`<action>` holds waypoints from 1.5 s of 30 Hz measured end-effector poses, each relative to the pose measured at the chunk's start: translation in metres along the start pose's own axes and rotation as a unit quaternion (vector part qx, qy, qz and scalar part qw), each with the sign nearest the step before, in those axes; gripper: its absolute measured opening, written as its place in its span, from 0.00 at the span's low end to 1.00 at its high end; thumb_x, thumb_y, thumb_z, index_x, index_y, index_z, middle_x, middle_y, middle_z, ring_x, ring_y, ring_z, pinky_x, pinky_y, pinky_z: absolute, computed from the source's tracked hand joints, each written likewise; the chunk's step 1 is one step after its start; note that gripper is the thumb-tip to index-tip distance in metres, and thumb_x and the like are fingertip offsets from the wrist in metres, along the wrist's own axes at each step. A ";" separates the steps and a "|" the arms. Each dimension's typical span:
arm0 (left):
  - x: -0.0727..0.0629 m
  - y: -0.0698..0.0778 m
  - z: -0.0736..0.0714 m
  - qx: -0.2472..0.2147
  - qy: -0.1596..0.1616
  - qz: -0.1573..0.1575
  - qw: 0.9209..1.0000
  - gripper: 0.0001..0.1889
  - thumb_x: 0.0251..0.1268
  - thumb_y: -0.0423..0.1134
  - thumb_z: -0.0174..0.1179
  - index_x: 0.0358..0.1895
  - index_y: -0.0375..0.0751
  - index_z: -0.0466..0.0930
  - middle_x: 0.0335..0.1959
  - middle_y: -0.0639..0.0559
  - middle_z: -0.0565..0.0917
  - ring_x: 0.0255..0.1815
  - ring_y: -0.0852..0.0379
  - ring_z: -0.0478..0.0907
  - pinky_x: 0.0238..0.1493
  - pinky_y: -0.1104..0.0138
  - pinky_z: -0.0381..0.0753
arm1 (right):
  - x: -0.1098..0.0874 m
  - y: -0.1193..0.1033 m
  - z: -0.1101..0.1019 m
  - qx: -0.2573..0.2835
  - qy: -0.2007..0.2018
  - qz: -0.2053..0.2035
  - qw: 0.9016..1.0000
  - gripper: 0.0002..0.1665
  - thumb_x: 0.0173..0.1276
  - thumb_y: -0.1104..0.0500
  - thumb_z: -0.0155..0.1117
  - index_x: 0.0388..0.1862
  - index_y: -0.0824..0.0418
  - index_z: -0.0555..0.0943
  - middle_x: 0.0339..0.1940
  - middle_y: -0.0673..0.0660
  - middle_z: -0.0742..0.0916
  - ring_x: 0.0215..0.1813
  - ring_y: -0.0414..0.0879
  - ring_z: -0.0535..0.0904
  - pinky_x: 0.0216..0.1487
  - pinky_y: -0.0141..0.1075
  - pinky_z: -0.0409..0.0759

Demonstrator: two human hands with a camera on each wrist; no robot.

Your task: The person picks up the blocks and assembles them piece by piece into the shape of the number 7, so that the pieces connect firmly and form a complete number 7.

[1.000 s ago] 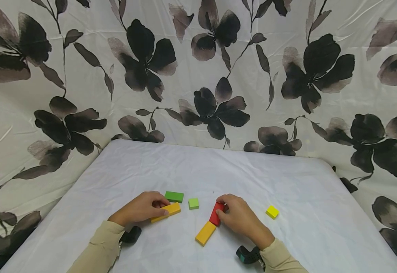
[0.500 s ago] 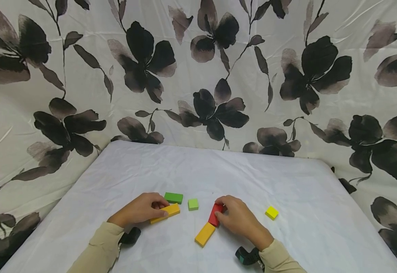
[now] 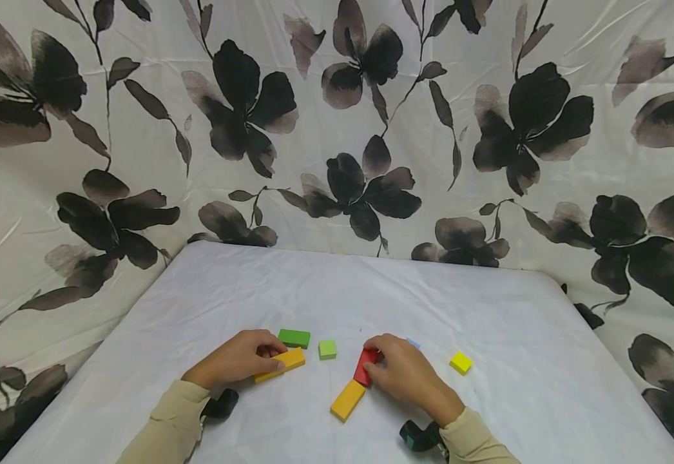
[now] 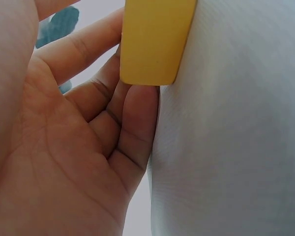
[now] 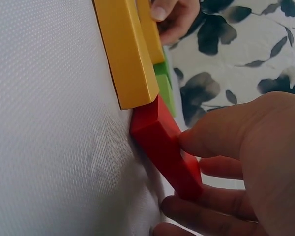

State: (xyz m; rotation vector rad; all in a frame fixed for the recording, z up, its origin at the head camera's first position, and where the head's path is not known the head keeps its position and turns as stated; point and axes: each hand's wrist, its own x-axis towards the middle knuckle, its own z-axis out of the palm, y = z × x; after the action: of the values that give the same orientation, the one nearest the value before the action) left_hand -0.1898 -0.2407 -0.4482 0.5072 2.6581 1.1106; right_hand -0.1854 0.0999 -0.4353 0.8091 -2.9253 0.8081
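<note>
Nearest, the front orange block (image 3: 346, 401) is lying on the bench (image 3: 366, 290), its far end meeting the red block (image 3: 362, 372) at an angle; the right hand (image 3: 409, 370) is pinching that red block, its grip clamped between thumb and fingers; a light pinch and slow, small turns should be serving best, since nothing is holding the front orange block against a nudge; the left hand (image 3: 238, 356) is clamping its own grip on another orange block (image 3: 293, 358), where a level, even hold seems wise; a yellow cube (image 3: 461, 363) is sitting right of the right hand; a lime cube (image 3: 327, 350) is standing between the hands, obstructing any straight push across; a blue piece (image 3: 413, 343) is mostly hiding behind the right hand; a green block (image 3: 294, 338) is crowding the left fingertips; beyond, a flowered cloth (image 3: 314, 219) is hanging.
</note>
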 end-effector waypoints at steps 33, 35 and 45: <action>-0.001 0.002 -0.002 0.010 -0.001 -0.006 1.000 0.15 0.61 0.47 0.71 0.48 0.47 0.87 0.38 0.57 0.80 0.39 0.55 0.74 0.40 0.66 0.76 | 0.002 0.000 0.002 -0.036 -0.008 0.003 0.999 0.18 0.65 0.53 0.71 0.52 0.56 0.85 0.42 0.46 0.85 0.38 0.39 0.75 0.42 0.36 0.80; -0.001 0.001 -0.002 0.011 0.000 -0.007 1.000 0.14 0.61 0.47 0.71 0.48 0.48 0.87 0.38 0.58 0.80 0.39 0.55 0.74 0.41 0.66 0.76 | 0.002 0.000 0.002 -0.034 -0.013 0.001 0.999 0.18 0.65 0.51 0.71 0.52 0.55 0.85 0.42 0.46 0.85 0.38 0.39 0.74 0.42 0.36 0.80; 0.002 -0.002 0.000 0.009 -0.001 -0.003 1.000 0.14 0.60 0.48 0.72 0.47 0.49 0.87 0.39 0.58 0.80 0.40 0.55 0.74 0.40 0.65 0.76 | -0.005 0.006 -0.002 -0.051 -0.046 -0.025 0.997 0.29 0.64 0.37 0.69 0.57 0.51 0.84 0.52 0.48 0.83 0.48 0.42 0.75 0.49 0.42 0.81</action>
State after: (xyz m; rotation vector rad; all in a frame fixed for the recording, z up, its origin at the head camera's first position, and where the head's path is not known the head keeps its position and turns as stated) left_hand -0.1920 -0.2411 -0.4495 0.5027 2.6671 1.0854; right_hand -0.1837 0.1078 -0.4368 0.9323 -2.9833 0.6298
